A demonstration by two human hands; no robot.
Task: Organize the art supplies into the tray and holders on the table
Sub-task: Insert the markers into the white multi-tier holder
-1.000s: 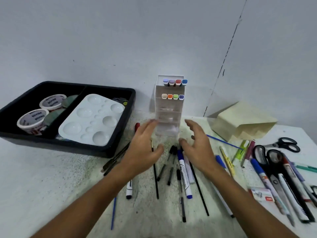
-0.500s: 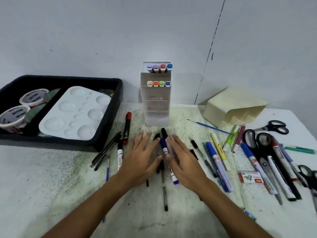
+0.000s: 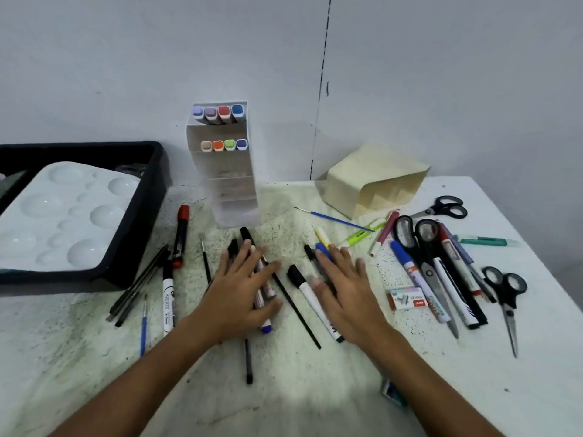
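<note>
My left hand (image 3: pixel 241 290) lies flat, fingers spread, on a bunch of markers and pens (image 3: pixel 264 290) in the middle of the table. My right hand (image 3: pixel 345 287) lies flat a little to the right, pressing on a blue-capped marker (image 3: pixel 324 250) and touching a white marker with a black cap (image 3: pixel 310 298). Behind them stands a clear tiered marker holder (image 3: pixel 232 184) with coloured markers in its top two rows. A black tray (image 3: pixel 138 234) at the left holds a white paint palette (image 3: pixel 63 216).
A cream holder (image 3: pixel 375 181) lies tipped on its side at the back right. Scissors (image 3: pixel 504 298), markers and a small eraser box (image 3: pixel 407 298) crowd the right side. A red-capped marker (image 3: pixel 180 234), thin pens and brushes lie beside the tray. The wall stands close behind.
Both hands came down from the clear holder onto the pens, then slid apart, spreading the pile; the right hand moved right over the blue-capped marker.
</note>
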